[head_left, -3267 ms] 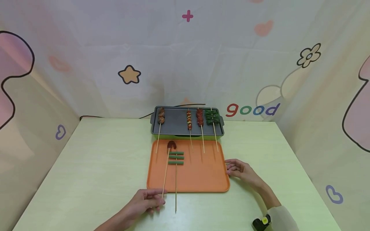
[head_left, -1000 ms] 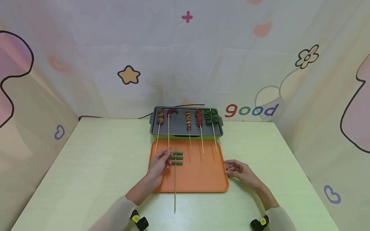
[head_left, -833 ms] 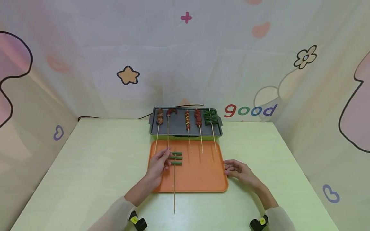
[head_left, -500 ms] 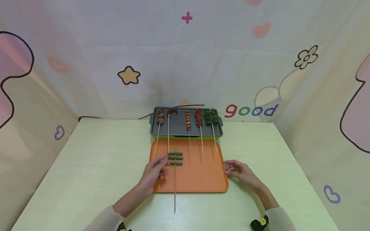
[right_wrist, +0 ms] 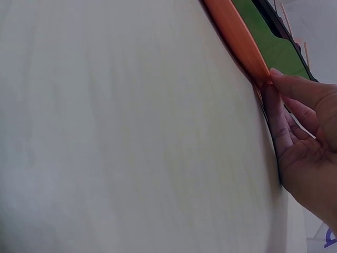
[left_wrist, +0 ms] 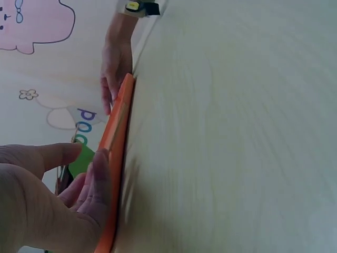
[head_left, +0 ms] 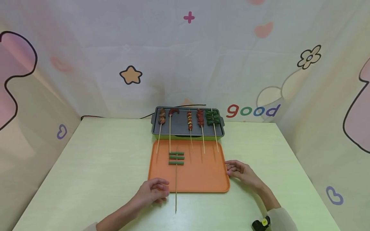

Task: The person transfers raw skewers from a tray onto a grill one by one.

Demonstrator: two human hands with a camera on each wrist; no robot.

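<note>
My left hand (head_left: pixel 151 192) is over the front left edge of the orange tray (head_left: pixel 202 176), its fingers loosely bent and holding nothing. Just right of its fingertips runs the stick of a skewer with short green pieces (head_left: pixel 176 158), lying on the tray with its end past the front rim. At the tray's right rim, my right hand (head_left: pixel 244 173) pinches the edge between thumb and fingers, as the right wrist view shows. Behind the tray, a skewer with a curled dark red piece (head_left: pixel 174 111) lies on the grill pan (head_left: pixel 179 128), its stick reaching over the tray.
Also on the pan are a brown meat skewer (head_left: pixel 162 116), a thin red-and-yellow skewer (head_left: pixel 189 120), a red meat skewer (head_left: pixel 200 118) and a green leafy skewer (head_left: pixel 212 117). A black cord (head_left: pixel 147 115) runs behind. Printed cloth (head_left: pixel 185 64) walls the table.
The left hand carried the curled red skewer from the tray to the pan, let go of it, then drew back toward the front left of the tray. The right hand stayed at the rim.
</note>
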